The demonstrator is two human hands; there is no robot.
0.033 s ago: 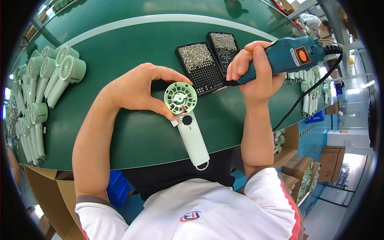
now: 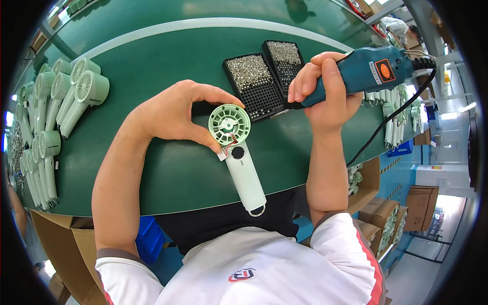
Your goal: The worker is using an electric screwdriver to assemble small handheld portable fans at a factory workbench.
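Note:
My left hand (image 2: 175,112) grips a pale green handheld fan (image 2: 245,175) by its round head, thumb on one side and fingers on the other. The head's open face shows a hub with spokes, and red wires run from it toward a small white piece by my thumb. The handle points toward me, with a metal ring at its end. My right hand (image 2: 328,91) is wrapped round a teal electric screwdriver (image 2: 366,73), whose tip end lies over the near black screw tray (image 2: 254,86). Whether the bit touches a screw is hidden.
A second black screw tray (image 2: 285,58) adjoins the first. Many green fans (image 2: 91,89) are stacked at the left of the green table (image 2: 168,188), and more pale parts (image 2: 394,119) lie at the right. The screwdriver's black cord (image 2: 376,132) hangs beside my right forearm. Cardboard boxes (image 2: 378,218) stand below.

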